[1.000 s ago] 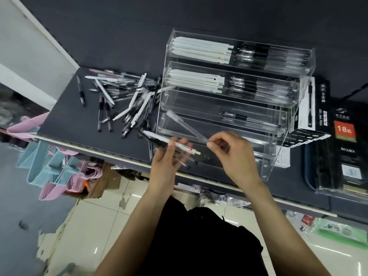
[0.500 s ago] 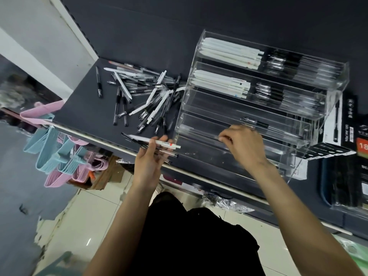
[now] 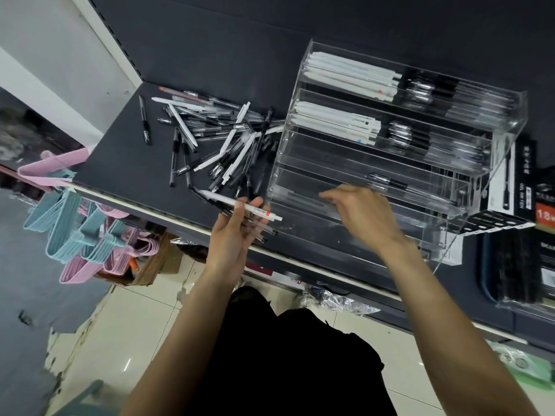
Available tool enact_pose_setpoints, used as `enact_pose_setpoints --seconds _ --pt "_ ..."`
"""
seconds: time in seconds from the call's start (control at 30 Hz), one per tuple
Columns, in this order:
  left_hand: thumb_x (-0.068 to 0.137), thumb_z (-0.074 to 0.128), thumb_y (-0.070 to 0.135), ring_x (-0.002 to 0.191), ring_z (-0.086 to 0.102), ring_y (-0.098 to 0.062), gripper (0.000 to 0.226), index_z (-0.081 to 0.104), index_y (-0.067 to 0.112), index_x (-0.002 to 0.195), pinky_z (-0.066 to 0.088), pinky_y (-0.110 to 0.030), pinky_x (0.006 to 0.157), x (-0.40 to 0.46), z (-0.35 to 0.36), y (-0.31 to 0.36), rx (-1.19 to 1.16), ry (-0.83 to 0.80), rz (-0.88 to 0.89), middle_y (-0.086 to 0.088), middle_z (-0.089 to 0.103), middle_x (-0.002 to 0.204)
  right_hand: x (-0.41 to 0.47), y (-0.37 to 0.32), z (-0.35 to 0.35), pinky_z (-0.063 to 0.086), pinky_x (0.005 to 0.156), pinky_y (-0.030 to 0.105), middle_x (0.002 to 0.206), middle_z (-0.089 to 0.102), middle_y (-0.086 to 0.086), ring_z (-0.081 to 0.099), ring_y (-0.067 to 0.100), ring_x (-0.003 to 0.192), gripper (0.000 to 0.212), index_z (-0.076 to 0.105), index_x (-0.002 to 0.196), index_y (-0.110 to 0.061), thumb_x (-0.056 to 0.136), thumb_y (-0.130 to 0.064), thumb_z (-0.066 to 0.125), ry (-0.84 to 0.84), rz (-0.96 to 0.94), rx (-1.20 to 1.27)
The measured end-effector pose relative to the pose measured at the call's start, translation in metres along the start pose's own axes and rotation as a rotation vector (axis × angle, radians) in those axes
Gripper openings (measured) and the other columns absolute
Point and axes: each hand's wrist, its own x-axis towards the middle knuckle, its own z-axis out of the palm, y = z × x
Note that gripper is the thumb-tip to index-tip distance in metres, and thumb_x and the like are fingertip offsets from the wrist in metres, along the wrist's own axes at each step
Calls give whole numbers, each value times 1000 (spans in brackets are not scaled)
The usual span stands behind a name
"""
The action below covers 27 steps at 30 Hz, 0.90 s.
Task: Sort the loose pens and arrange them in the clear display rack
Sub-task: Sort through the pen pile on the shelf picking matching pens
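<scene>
A pile of loose pens (image 3: pixel 216 139), white ones and clear ones with black grips, lies on the dark shelf left of the clear display rack (image 3: pixel 450 202). The rack's two upper tiers hold white pens (image 3: pixel 351 75) on the left and black-grip pens (image 3: pixel 426 88) on the right. A single black-grip pen (image 3: pixel 387 181) lies in the third tier. My left hand (image 3: pixel 237 235) grips a small bundle of pens, a white pen with a red end (image 3: pixel 240 205) on top. My right hand (image 3: pixel 360 211) reaches into a lower tier, fingers stretched left with nothing visible between them.
One pen (image 3: pixel 145 121) lies apart at the shelf's left. Black pen boxes (image 3: pixel 510 181) and a red-labelled box (image 3: pixel 545 214) stand right of the rack. Pink and blue hangers (image 3: pixel 81 235) hang below the shelf's front edge (image 3: pixel 135 202). Tiled floor lies underneath.
My right hand carried a clear pen from in front of me into a lower tier of the rack and now has its fingers stretched out there. The left hand kept its bundle.
</scene>
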Motion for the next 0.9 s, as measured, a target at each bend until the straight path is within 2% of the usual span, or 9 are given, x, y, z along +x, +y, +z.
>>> enact_pose_setpoints --seconds 0.07,0.17,0.27,0.37,0.6,0.7,0.77,0.83,0.9 --pt "102 41 20 103 68 -19 26 53 5 120 57 -27 80 -2 6 0 -9 -27 -5 -6 71 109 -7 -11 -8 54 83 34 114 68 -4 66 16 97 26 65 118 -22 96 -15 52 123 9 183" --pt "102 38 17 107 66 -20 23 56 8 114 54 -32 91 -6 18 0 -21 -107 -14 -5 71 112 -18 -45 -19 48 82 13 106 68 -8 63 5 90 24 65 116 -21 92 -21 59 184 9 503" --pt "102 36 15 103 66 -16 23 57 11 111 55 -29 86 -7 29 -1 -18 -185 -27 -3 70 114 -20 -69 -8 52 78 23 99 67 -10 61 4 88 19 68 105 -22 87 -27 66 189 10 529" --pt "103 35 14 100 67 -14 24 57 13 111 56 -26 78 -8 34 1 5 -236 -23 -1 69 117 -15 -72 -1 53 70 30 91 65 -10 59 5 79 15 68 96 -21 83 -27 71 247 50 512" --pt "101 39 12 105 66 -16 28 60 14 118 55 -32 88 -6 46 4 20 -351 -40 -1 65 124 -7 -64 -17 51 64 25 85 66 -12 58 3 73 12 67 94 -24 82 -24 71 260 47 441" --pt "100 39 12 115 61 -20 30 59 17 123 54 -37 92 1 51 9 18 -367 -20 1 64 127 -3 -44 -41 50 61 22 82 68 -8 59 5 70 10 69 95 -20 86 -23 68 365 60 327" --pt "101 39 12 108 64 -18 29 59 18 121 53 -37 93 9 51 13 7 -334 -5 3 69 115 5 -25 -65 49 58 25 82 68 -4 60 10 67 11 69 97 -18 88 -23 66 460 91 221" --pt "101 38 11 91 66 -14 27 60 17 115 51 -36 92 16 48 18 -51 -297 -22 3 69 95 19 -9 -86 52 61 32 85 69 -1 62 17 72 12 68 99 -17 88 -22 66 501 106 75" --pt "101 36 9 69 59 -9 26 60 15 109 52 -30 83 22 44 20 -136 -262 -46 3 61 77 37 2 -98 55 66 40 90 70 2 64 24 82 15 66 102 -16 88 -19 65 476 85 -42"
